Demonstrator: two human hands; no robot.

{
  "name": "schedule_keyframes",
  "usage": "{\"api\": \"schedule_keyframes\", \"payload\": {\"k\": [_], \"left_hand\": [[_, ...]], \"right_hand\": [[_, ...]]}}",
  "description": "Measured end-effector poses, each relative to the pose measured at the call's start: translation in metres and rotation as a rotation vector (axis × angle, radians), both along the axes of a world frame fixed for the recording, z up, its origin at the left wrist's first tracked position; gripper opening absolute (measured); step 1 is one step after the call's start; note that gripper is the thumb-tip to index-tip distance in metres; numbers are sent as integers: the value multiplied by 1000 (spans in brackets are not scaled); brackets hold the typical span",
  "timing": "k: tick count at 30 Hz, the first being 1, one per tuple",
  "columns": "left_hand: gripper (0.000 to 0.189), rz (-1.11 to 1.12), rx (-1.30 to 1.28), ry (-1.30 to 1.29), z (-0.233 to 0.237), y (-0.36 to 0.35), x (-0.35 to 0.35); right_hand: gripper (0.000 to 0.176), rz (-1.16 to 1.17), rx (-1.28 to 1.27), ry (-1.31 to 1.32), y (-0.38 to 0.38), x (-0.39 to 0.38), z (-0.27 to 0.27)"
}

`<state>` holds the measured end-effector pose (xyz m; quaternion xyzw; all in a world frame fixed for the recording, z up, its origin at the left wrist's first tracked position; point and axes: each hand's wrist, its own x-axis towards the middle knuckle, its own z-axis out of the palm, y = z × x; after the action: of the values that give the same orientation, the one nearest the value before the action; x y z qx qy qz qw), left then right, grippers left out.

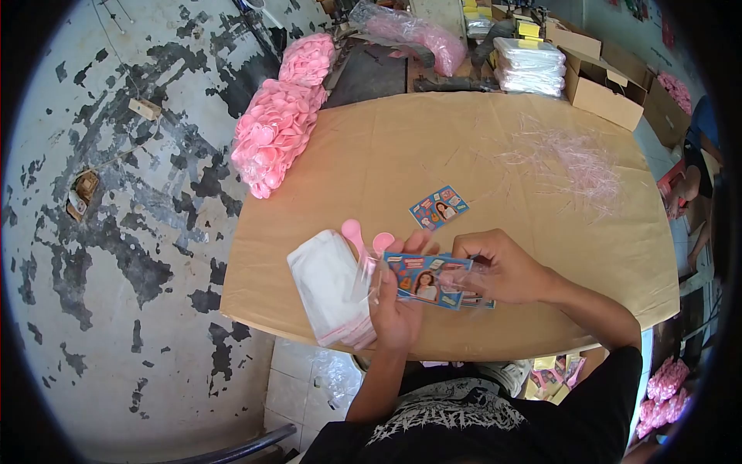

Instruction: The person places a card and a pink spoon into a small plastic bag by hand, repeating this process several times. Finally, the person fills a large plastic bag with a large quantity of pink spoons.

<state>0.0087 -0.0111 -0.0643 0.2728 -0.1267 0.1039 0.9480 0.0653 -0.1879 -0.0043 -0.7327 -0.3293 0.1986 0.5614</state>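
Left hand (pixel 396 311) is found gripping the blue card (pixel 425 280) near its left end, thumb across the near face, fingers behind. Right hand (pixel 506 267) is closed in a pinch on the clear sleeve (pixel 483 284) at the card's right end. Card is held above the near part of the brown-covered table (pixel 371 170), in front of the person's torso. Its long axis runs left to right, right end dipping slightly towards the body; the printed face is turned up to the camera, with the top of the portrait pointing away from the person. Further card edges show beneath it at lower right

Beyond the hands, a loose card (pixel 438 207) lies flat, face up, long axis slanting from lower left to upper right. Just left of the left hand are a pink spoon (pixel 352 230), bowl pointing away from the body, and a pink scoop (pixel 383 241). White packets (pixel 326 288) lie stacked beside them, long axis slanting from upper left to lower right. Pink strands (pixel 587 166) are spread at far right; bagged pink pieces (pixel 274 127) stand at far left
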Motion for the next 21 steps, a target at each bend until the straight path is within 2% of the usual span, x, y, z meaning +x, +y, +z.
{"api": "schedule_keyframes", "payload": {"k": [2, 3, 6, 9, 10, 12, 15, 18, 21], "left_hand": [[63, 65, 45, 29, -6, 4, 0], [62, 38, 136, -43, -4, 3, -1], [56, -3, 349, -233, -6, -6, -4], [50, 36, 531, -493, -12, -6, 3], [47, 64, 590, -598, -10, -1, 6], [45, 79, 365, -502, -8, 7, -4], [45, 253, 199, -392, -12, 35, -10], [47, 510, 243, -340, 5, 56, -10], [46, 698, 418, -374, 11, 69, -9]], "right_hand": [[19, -32, 100, 123, 9, -7, 11], [20, -49, 145, 188, 13, -10, 13], [19, -19, 151, -40, 9, -5, -10], [20, 150, -8, -223, -1, -2, 3], [22, 234, 50, -215, 0, 1, 2], [27, 397, 157, -211, 3, 11, 1], [38, 129, -26, 38, 21, 18, 19], [43, -12, -546, -482, 56, 35, 8], [38, 24, -695, -748, 96, 55, -23]]}}
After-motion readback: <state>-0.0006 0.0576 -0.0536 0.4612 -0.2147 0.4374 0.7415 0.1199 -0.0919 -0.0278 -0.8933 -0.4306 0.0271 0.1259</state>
